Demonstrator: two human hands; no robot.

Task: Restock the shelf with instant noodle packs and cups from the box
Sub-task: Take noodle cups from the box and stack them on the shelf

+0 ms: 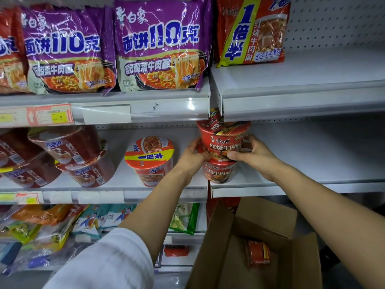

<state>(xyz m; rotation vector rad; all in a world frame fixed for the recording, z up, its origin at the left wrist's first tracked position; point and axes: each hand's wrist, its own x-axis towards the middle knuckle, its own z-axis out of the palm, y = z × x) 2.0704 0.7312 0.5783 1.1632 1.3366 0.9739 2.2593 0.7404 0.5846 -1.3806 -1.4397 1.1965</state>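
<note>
head view: left hand and right hand each grip the upper red noodle cup, stacked on a lower cup on the shelf

Shop aisle, grocery or convenience store. White metal gondola shelving with perforated back panel and clear price-label strips; a yellow price tag in the rail. Purple instant noodle multipacks face out in rows on the top tier, noodle cups below, bagged goods on the lower tier. Open cardboard stock box at the shelf foot.
</note>
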